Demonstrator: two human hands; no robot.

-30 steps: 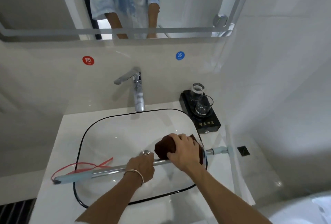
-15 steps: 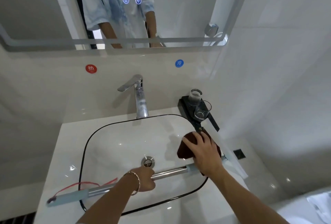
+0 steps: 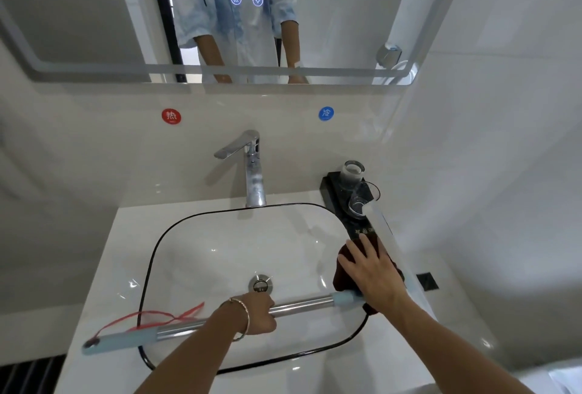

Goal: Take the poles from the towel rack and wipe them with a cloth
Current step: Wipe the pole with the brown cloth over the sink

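Note:
A chrome pole with light blue end caps lies across the front of the white sink. My left hand grips it near the middle. My right hand holds a dark brown cloth wrapped over the pole's right end, which is hidden under the cloth. A red string trails from the pole's left blue cap.
A chrome tap stands behind the basin, with the drain in its middle. A black tray with two glasses sits at the back right corner. A clear partition edge runs along the sink's right side. The mirror hangs above.
My right hand has slid the cloth along the pole from its middle to the right end. The view has tilted upward. My left hand keeps its grip.

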